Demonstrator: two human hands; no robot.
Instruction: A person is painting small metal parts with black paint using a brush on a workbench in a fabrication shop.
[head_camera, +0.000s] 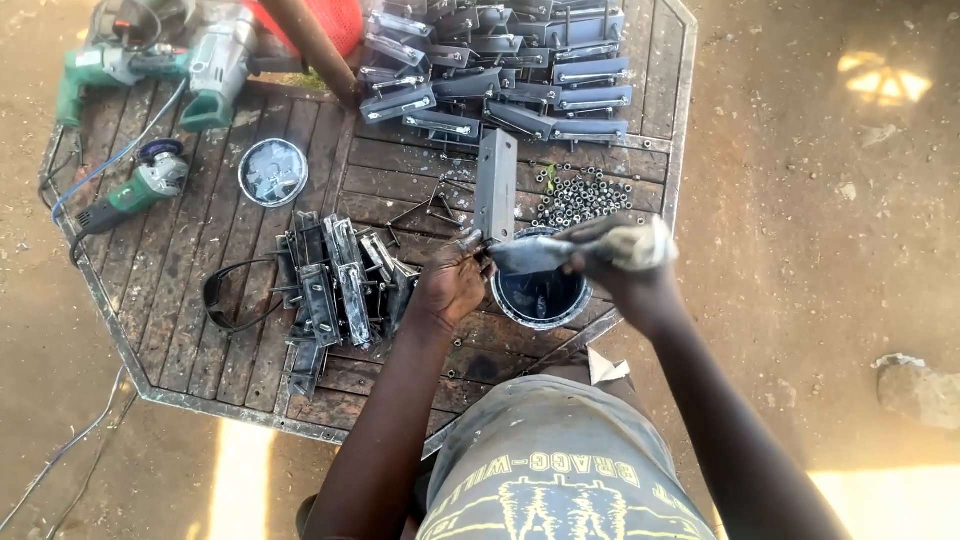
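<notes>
Over the open paint can (538, 296), the left hand (452, 282) is pinching the lower end of a grey metal bracket (495, 185), its long axis running upright and away from the person. The right hand (625, 262) is gripping a paint-smeared brush (540, 254), its tip lying just beside that pinched end.

Bare forearms, no sleeves in view. Grey-green shirt (560, 470), faded and worn, yellow printed lettering and a graphic across it.
</notes>
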